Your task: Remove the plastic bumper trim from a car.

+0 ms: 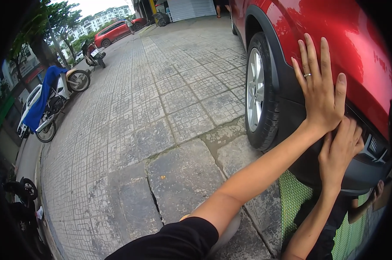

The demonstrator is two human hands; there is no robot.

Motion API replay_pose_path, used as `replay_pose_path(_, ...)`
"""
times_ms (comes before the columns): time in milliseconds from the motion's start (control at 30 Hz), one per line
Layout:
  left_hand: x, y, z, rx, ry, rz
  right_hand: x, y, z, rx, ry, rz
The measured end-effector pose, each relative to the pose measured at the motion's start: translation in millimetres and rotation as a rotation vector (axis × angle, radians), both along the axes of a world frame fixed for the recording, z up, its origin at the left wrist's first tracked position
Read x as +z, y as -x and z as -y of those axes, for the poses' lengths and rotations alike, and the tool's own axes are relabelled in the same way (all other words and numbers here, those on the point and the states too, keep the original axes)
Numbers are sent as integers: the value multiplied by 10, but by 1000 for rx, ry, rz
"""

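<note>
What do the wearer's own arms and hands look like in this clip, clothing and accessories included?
Both hands are bare, without gloves. The left arm wears a short black sleeve ending near the elbow, and the left hand has a slim, silvery ring on one finger. The right hand shows no ring, and the right forearm is bare where visible.

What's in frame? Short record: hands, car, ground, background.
left_hand: left hand flat on the red panel, fingers spread, ring on one finger
right_hand: right hand just below, fingers bent at the black trim; grip hidden
car: red, front wheel beside the hands
ground: grey paving; green mat at the bumper
background: motorbike with blue cover, left
</note>
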State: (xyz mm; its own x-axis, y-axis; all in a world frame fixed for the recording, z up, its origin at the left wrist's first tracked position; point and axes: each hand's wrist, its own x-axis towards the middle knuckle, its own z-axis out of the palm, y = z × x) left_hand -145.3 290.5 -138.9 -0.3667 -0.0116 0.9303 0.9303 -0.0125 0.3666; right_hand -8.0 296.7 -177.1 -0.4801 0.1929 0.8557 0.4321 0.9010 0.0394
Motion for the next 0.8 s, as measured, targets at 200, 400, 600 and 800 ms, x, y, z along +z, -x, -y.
replay_pose_path(200, 5, 20, -37, -44, -46, -3, 42, 12, 12, -14, -7, 9)
replay_pose_path(400, 40, -14, -2, 3, 7, 7, 44, 29, -3, -21, -6, -4)
replay_pose_path(600, 34, -17, 33, 37, 13, 4, 24, 16, -5, -16, -25, -2)
replay_pose_path(800, 16, -168, -32, 36, 35, 30, -15, -112, -44, -40, -32, -14)
